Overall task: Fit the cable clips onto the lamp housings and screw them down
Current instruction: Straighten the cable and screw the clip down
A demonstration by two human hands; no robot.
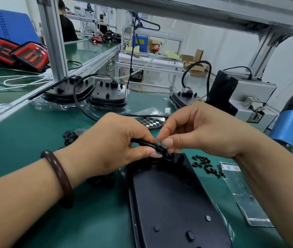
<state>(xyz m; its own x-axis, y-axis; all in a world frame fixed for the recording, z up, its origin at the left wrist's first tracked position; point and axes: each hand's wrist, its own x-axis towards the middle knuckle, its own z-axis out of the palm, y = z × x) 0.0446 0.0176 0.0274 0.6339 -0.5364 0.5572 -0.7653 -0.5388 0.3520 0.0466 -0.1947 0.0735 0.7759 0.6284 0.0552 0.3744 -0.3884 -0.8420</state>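
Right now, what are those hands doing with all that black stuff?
A person is working on a black lamp housing lying on the green table. The left hand and right hand both pinch a black cable right at the housing's far end. Loose screws wait beside it, and nobody touches the blue screwdriver.

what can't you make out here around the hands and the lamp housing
All head view:
- Cable clip: fingertips of the left hand and right hand, pinching the cable, cover its end on the lamp housing; no clip visible.
- Lamp housing: near end cut by the bottom edge.
- Screws: too small to count.
- Screwdriver: cut off by the right edge.
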